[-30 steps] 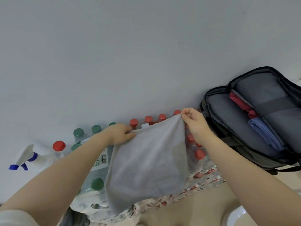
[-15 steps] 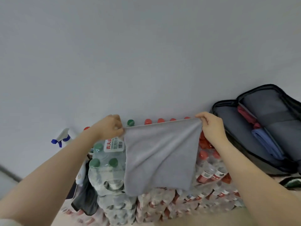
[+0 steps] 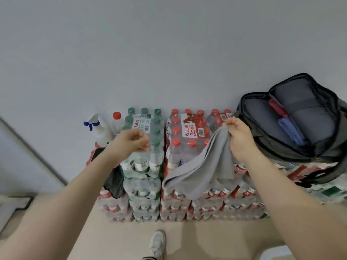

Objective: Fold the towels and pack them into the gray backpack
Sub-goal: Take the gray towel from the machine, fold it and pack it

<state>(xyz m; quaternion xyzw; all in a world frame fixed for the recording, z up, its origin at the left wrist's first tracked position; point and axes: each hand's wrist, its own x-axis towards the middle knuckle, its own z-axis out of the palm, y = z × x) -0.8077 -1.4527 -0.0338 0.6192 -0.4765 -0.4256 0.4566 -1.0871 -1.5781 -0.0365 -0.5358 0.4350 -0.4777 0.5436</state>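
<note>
Head view, listed left to right:
Spray bottle: white plastic spray bottle with a blue trigger [image 3: 99, 130], standing against the pale wall at the left end of the stack.
Single bottle: clear bottle with a red cap [image 3: 117, 120], just beside the sprayer.
Left hand: left hand [image 3: 134, 140], fingers curled in toward the palm, nothing held; forearm reaching forward and up from the lower left, hand hanging in front of the green-capped pack.
Green-capped pack: shrink-wrapped pack of clear water bottles with green caps [image 3: 144, 141], on top of the stack, left of centre.
Dark item: black fabric piece [image 3: 115, 182], hanging down the left face of the stack below the left wrist.
Red-capped pack: shrink-wrapped pack of clear water bottles with red caps [image 3: 187, 134], touching the green-capped pack on its right.
Towel: grey soft cloth towel [image 3: 204, 166], bunched at its top corner in the right hand, the rest draping down and left across the front of the red-capped pack.
Right hand: right hand [image 3: 239, 139], fingers and thumb pinched tight on the towel's upper edge; forearm angled up from the lower right.
Backpack: gray fabric backpack with black zip trim [image 3: 266, 117], lying unzipped on the stack at far right, near the right hand.
Backpack contents: folded red towel [image 3: 277, 107] and folded blue towel [image 3: 290, 130] tucked in the centre fold.
Floor: beige floor [image 3: 206, 239] with a white shoe [image 3: 157, 243] at bottom centre.
</note>
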